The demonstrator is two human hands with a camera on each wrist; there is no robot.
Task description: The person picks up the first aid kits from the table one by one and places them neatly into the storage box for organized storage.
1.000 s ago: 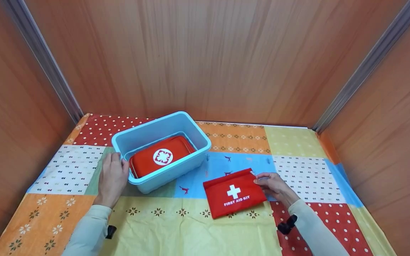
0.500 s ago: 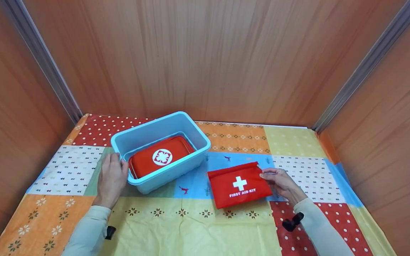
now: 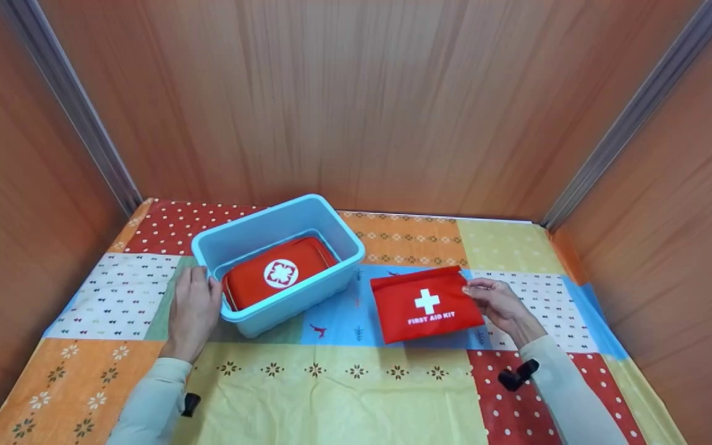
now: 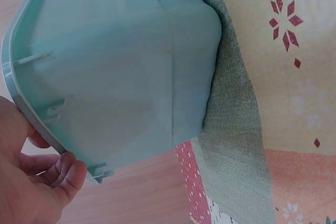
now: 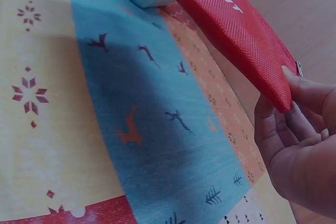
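Note:
A light blue plastic bin (image 3: 297, 307) stands left of centre in the head view, its long side slanted. Inside it lies a red zipped case (image 3: 245, 278) with a round white emblem. My left hand (image 3: 194, 312) grips the bin's near-left rim; the left wrist view shows the fingers (image 4: 71, 174) curled at the rim. On the right, my right hand (image 3: 504, 309) pinches the right edge of a flat red first aid pouch (image 3: 393, 315) marked with a white cross. In the right wrist view the pouch (image 5: 231, 35) hangs above the cloth, thumb on one face and fingers behind.
A patchwork tablecloth (image 3: 331, 408) covers the table. Wood-grain panels (image 3: 356, 105) close off the back and both sides, with metal strips (image 3: 646, 111) at the corners. The pouch is apart from the bin, to its right.
My right hand has raised the first aid pouch off the cloth and carried it away from me and slightly right. My left hand and the bin have hardly moved.

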